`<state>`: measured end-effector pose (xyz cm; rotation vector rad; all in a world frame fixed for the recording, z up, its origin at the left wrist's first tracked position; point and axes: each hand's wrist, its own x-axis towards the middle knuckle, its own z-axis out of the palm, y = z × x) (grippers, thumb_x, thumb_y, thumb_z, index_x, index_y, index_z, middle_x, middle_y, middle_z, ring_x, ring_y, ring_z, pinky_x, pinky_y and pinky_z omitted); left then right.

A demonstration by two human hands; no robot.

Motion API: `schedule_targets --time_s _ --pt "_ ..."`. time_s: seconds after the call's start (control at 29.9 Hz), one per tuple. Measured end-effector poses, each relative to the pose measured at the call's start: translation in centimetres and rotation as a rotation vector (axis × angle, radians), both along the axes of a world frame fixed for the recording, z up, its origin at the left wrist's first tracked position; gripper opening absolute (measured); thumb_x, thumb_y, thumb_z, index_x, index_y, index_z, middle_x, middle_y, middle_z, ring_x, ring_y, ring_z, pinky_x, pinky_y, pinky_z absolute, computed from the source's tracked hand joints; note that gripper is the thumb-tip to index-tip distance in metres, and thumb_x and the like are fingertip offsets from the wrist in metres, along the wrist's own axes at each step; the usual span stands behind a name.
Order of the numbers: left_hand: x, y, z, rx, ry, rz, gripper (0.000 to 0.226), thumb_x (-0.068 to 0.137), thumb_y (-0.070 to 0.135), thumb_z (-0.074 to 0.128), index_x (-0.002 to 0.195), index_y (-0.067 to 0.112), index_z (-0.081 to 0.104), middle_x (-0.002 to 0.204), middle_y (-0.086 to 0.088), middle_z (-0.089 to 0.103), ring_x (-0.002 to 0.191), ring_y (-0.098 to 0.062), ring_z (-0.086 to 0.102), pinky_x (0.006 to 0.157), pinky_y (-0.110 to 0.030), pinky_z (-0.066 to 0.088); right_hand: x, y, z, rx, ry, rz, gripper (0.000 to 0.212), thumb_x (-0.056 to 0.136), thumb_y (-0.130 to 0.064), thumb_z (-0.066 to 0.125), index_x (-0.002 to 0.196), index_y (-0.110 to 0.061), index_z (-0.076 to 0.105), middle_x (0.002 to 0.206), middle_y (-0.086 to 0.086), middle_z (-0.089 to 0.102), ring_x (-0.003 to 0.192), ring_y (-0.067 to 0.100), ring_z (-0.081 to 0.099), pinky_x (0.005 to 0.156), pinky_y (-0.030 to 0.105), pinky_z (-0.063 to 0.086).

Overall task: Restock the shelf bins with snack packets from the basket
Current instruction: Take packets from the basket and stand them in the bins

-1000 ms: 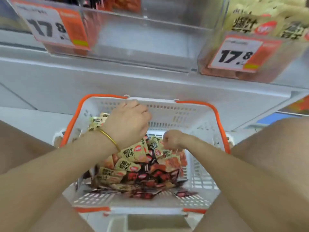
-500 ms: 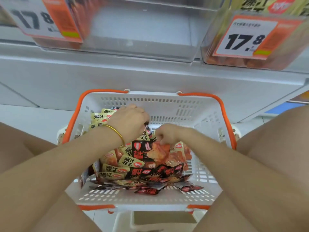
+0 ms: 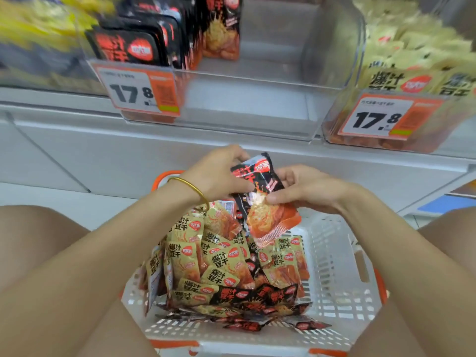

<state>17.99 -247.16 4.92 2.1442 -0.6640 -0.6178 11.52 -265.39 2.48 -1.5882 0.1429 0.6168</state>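
A grey shelf (image 3: 180,155) carries clear bins (image 3: 257,117) with orange price tags (image 3: 140,92), above and beyond the fingers. Below the fingers sits a white basket (image 3: 342,292) with orange handles, heaped with tan and black snack packets (image 3: 221,269). Over the heap both hands hold a small bunch of black-and-red packets (image 3: 262,199): the left hand (image 3: 219,176), with a gold bangle (image 3: 192,186) on its wrist, curls round the upper end, and the right hand (image 3: 306,186) pinches the side between thumb and fingers.

Black-and-red packet (image 3: 260,191), tan packets (image 3: 206,256), white basket (image 3: 342,279) with orange trim.
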Motion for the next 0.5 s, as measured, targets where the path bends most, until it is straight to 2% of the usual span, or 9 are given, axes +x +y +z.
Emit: schedule_targets --time_s 0.07,0.13,0.17,0.2,0.27,0.3,0.37,0.43,0.5 --pt "0.7 0.3 2.5 -0.105 -0.071 0.014 0.036 0.075 0.009 0.077 0.1 0.021 0.054 0.094 0.001 0.063 0.075 -0.008 0.06 0.063 -0.013 0.05 0.1 0.5 2.5 0.113 -0.029 -0.026 0.03 0.069 0.0 0.069 0.098 -0.01 0.065 0.082 0.003 0.072 0.068 0.013 0.069 0.063 0.026 0.058" --pt "1.7 0.8 5.2 -0.25 -0.198 0.073 0.036 0.073 0.016 0.079 0.1 0.023 0.057 0.093 -0.001 0.063 0.078 -0.015 0.063 0.069 -0.023 0.052 0.7 1.2 5.7 0.196 -0.104 -0.096 0.034 0.064 0.006 0.073 0.094 -0.008 0.065 0.079 0.004 0.072 0.065 0.012 0.068 0.063 0.025 0.058" --pt "2.3 0.9 6.5 -0.338 -0.283 0.135 0.035 0.074 0.019 0.078 0.1 0.024 0.056 0.086 0.001 0.061 0.074 -0.015 0.061 0.067 -0.025 0.052 1.3 1.6 7.4 0.213 -0.158 -0.135 0.031 0.063 0.004 0.073 0.091 -0.007 0.065 0.076 0.004 0.072 0.062 0.011 0.067 0.062 0.025 0.057" --pt "3.0 1.2 7.8 -0.42 -0.391 0.207 0.031 0.078 0.019 0.074 0.101 0.024 0.054 0.081 0.005 0.058 0.069 -0.012 0.058 0.063 -0.021 0.05 1.9 2.2 9.1 0.215 -0.211 -0.183 0.022 0.066 0.0 0.069 0.086 -0.007 0.065 0.071 0.002 0.071 0.058 0.009 0.066 0.059 0.023 0.057" --pt "4.5 1.6 9.6 -0.48 -0.661 0.326 0.022 0.085 0.018 0.06 0.106 0.018 0.052 0.083 0.005 0.058 0.072 -0.008 0.055 0.066 -0.014 0.045 4.2 3.1 11.8 0.175 -0.3 -0.331 0.008 0.077 0.0 0.063 0.079 -0.008 0.062 0.064 0.001 0.068 0.053 0.008 0.063 0.054 0.023 0.057" --pt "5.5 1.9 10.2 -0.429 -0.8 0.358 0.025 0.087 0.021 0.054 0.111 0.013 0.053 0.092 0.001 0.06 0.081 -0.011 0.057 0.074 -0.02 0.047 5.8 3.2 12.8 0.148 -0.337 -0.418 0.01 0.081 0.001 0.062 0.078 -0.008 0.061 0.066 0.003 0.066 0.055 0.011 0.063 0.055 0.027 0.057" --pt "7.7 2.5 10.2 -0.122 -1.038 0.372 0.036 0.087 0.028 0.044 0.116 0.01 0.055 0.109 -0.009 0.061 0.102 -0.029 0.056 0.087 -0.04 0.045 9.4 3.1 14.2 0.142 -0.37 -0.581 0.013 0.082 0.007 0.062 0.085 -0.006 0.059 0.074 0.011 0.061 0.061 0.018 0.061 0.055 0.034 0.056" --pt "9.2 3.0 9.3 0.145 -1.163 0.354 0.039 0.087 0.032 0.041 0.115 0.012 0.059 0.118 -0.01 0.061 0.111 -0.034 0.052 0.09 -0.045 0.039 13.3 2.8 14.8 0.078 -0.385 -0.673 0.029 0.079 0.015 0.061 0.1 -0.004 0.056 0.073 0.014 0.056 0.054 0.02 0.059 0.049 0.035 0.055" --pt "9.9 3.4 8.2 0.229 -1.192 0.342 0.039 0.088 0.034 0.04 0.112 0.013 0.062 0.122 -0.008 0.06 0.116 -0.03 0.052 0.099 -0.046 0.034 17.0 2.9 14.5 -0.057 -0.347 -0.712 0.042 0.076 0.021 0.059 0.112 -0.001 0.052 0.074 0.017 0.056 0.044 0.02 0.06 0.043 0.038 0.054"
